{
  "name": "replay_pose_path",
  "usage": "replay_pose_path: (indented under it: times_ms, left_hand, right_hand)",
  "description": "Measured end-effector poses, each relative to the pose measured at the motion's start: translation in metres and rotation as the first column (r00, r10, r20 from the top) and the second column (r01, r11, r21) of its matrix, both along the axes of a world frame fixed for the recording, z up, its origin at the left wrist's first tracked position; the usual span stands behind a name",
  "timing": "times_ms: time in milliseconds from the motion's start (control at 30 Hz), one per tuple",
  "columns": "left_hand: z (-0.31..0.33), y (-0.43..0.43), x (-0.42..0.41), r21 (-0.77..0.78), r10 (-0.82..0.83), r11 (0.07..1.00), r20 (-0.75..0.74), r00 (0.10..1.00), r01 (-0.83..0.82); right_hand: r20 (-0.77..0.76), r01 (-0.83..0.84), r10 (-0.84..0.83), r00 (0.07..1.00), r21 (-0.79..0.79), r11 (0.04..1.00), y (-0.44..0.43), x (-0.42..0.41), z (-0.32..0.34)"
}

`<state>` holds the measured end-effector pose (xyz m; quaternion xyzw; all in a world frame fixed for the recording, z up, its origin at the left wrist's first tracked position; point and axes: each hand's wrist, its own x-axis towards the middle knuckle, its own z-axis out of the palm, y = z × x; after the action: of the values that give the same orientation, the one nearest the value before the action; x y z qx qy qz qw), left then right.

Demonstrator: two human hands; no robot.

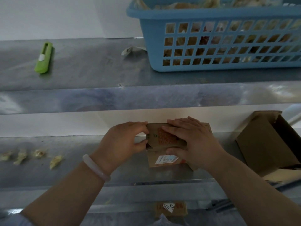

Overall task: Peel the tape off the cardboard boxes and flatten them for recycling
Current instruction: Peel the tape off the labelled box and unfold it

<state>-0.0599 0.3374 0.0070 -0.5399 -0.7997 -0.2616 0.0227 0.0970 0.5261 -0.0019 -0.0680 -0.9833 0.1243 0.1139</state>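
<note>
The metal table (73, 173) carries everything, and the small box (167, 137) near its front edge is your landmark. Far behind this box and to its right stands the blue basket (203, 13), full of pale crumpled material. It looks like removed tape, so probably it is your waste bin.

Just to the right of the small box lies the open box (263, 144), tipped on its side with the mouth open. I judge it is waiting for its turn.

The small box itself is the task's thing at this moment. It rests on the table between your hands, with an orange print on top and a white label on the front face.

Your right hand (195, 141) lies flat on the top with straight fingers and the thumb against the front, holding the box down so it cannot slide. Your left hand (123, 141) pinches the left edge between fingers and thumb, probably searching for a tape end or a flap to lift.

The green cutter (43, 58) lies far behind and left of the box, not in use.

The tape scraps (55, 160) lie in a row to the left of the box.
</note>
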Motion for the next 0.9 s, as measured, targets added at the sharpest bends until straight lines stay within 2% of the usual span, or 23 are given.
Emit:
replay_pose_path:
  times_ms: [433,600,733,900]
  left_hand:
    - [0.018,0.008,-0.014,-0.103,-0.068,0.991,0.202,0.977,0.091]
    - [0.021,0.013,-0.019,-0.161,-0.119,0.975,0.203,0.972,0.153]
    - [0.022,0.012,-0.02,-0.139,-0.148,0.975,0.179,0.973,0.174]
    - [0.021,0.011,-0.017,-0.149,-0.187,0.972,-0.024,0.982,0.182]
  right_hand:
    - [-0.097,-0.034,0.035,0.995,0.009,0.999,0.0,-0.001,-0.003]
    - [-0.102,-0.027,0.023,0.995,-0.032,0.999,0.001,-0.001,-0.005]
    - [-0.116,-0.017,0.013,0.993,-0.035,0.999,0.001,-0.001,-0.008]
    - [-0.088,0.0,-0.005,0.996,-0.055,0.998,0.004,-0.002,-0.008]
